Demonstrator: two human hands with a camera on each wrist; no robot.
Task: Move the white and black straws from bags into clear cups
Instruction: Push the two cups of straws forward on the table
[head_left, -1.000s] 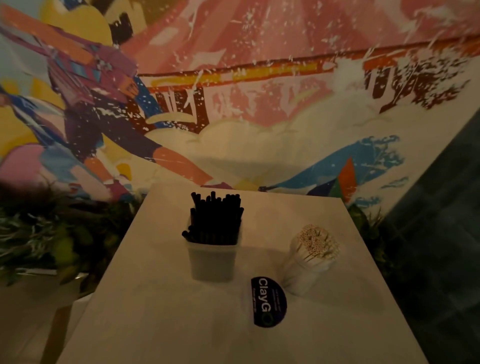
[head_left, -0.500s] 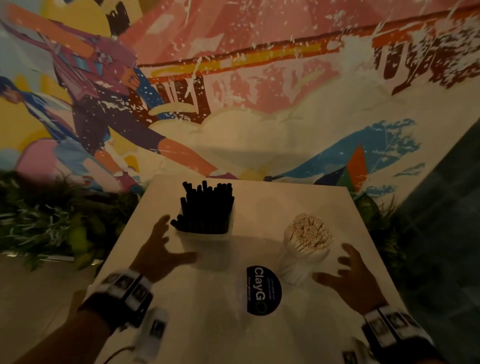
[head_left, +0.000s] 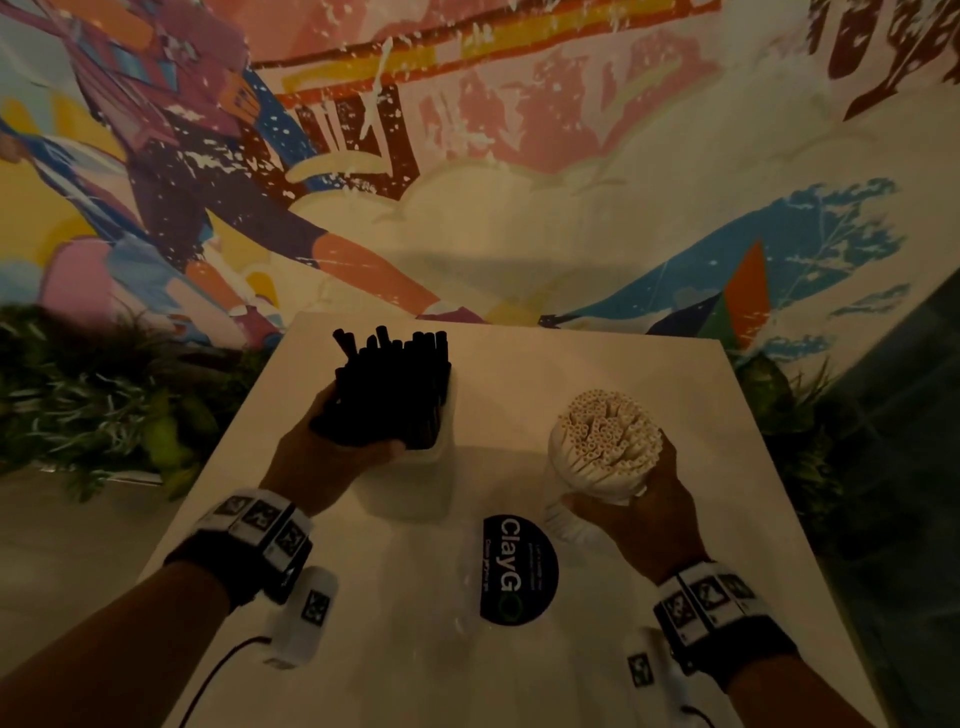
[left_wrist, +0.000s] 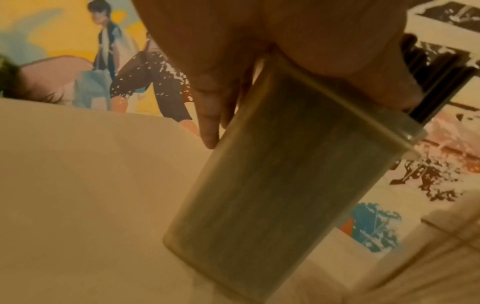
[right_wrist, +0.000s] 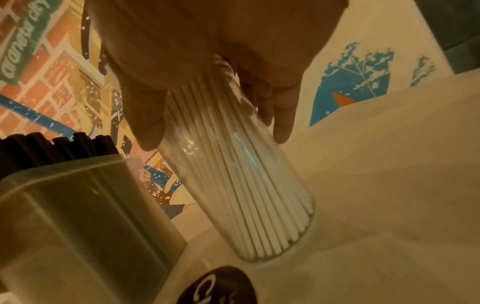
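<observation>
A bundle of black straws (head_left: 395, 395) stands in a square clear cup (head_left: 410, 483) at the table's middle left. My left hand (head_left: 356, 428) grips the bundle just above the rim. In the left wrist view the thumb lies on the black straws (left_wrist: 436, 78) and a finger reaches down the cup's side (left_wrist: 272, 174). White straws (head_left: 605, 431) fan out of a round clear cup (head_left: 563, 522) on the right. My right hand (head_left: 618, 483) wraps that cup's upper part, with thumb and fingers on either side of the round cup's wall (right_wrist: 182, 164). No bags are in view.
A round black ClayGo sticker (head_left: 519, 569) lies on the pale table (head_left: 649, 374) in front of the two cups. Green plants (head_left: 104, 395) border the table on the left and the right. A painted mural wall (head_left: 519, 208) rises just behind it.
Both hands came up into view, reached forward and closed: the left round the black straws, the right round the cup of white straws. The head view has tilted down.
</observation>
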